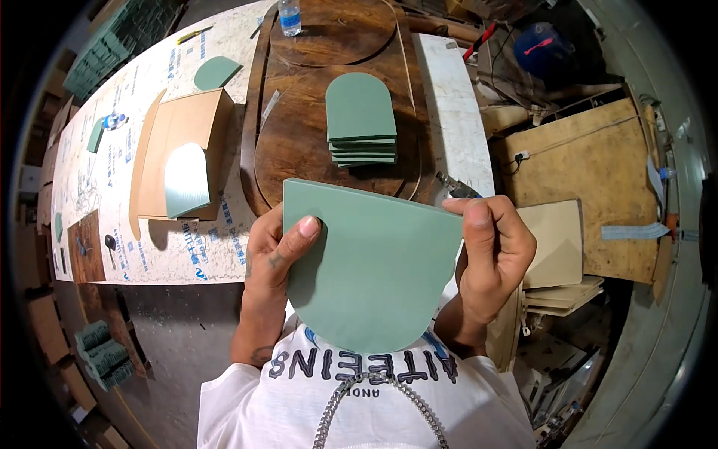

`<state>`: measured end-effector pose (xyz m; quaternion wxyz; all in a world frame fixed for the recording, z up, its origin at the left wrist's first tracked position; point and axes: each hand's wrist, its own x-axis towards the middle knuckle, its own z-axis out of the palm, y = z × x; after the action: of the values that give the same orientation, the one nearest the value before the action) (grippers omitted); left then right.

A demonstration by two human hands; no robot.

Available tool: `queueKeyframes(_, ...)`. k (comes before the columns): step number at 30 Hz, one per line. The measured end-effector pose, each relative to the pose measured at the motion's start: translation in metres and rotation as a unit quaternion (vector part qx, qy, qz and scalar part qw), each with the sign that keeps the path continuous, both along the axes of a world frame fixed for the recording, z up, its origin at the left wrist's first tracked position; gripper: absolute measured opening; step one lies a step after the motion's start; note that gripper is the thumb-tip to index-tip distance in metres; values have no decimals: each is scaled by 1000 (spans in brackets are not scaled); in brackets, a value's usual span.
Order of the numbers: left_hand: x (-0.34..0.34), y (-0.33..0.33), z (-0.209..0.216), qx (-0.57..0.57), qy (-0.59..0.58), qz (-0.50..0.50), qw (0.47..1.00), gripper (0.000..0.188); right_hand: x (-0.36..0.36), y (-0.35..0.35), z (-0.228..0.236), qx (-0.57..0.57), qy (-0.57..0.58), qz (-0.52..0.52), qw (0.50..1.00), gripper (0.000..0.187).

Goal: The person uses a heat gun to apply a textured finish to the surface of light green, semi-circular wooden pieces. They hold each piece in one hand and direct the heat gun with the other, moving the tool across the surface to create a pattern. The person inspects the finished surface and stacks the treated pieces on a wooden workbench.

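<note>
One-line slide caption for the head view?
Both hands, left and right, hold a green arch-shaped panel above stacked panels.

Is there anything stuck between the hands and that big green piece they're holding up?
No, nothing visible is in between. The left hand grips the left edge of the green panel directly, thumb on its face, and the right hand pinches its top right corner. The stack of green panels lies apart on the wooden board beyond.
</note>
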<state>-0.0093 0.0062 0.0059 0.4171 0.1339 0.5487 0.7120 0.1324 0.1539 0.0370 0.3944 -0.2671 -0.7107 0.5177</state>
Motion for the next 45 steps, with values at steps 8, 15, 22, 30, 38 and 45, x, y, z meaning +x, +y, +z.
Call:
queueKeyframes(8,0,6,-5,-18,-21,-10,1000,41,0,0,-5,-45,26,-19,998,23)
queueKeyframes(15,0,10,-18,17,-111,21,993,34,-1,10,-20,-57,-5,32,998,19)
queueKeyframes(22,1,6,-22,26,-43,59,997,35,-5,9,-23,-161,-6,104,981,36)
queueKeyframes(30,-5,-2,1,64,16,-44,997,40,-5,14,-46,-246,84,117,959,33)
queueKeyframes(38,-16,21,-41,97,-23,-5,995,66,-1,20,-53,-211,191,50,957,34)
queueKeyframes(45,6,28,-69,-6,-157,-16,987,49,-7,41,-69,-38,299,280,911,14)
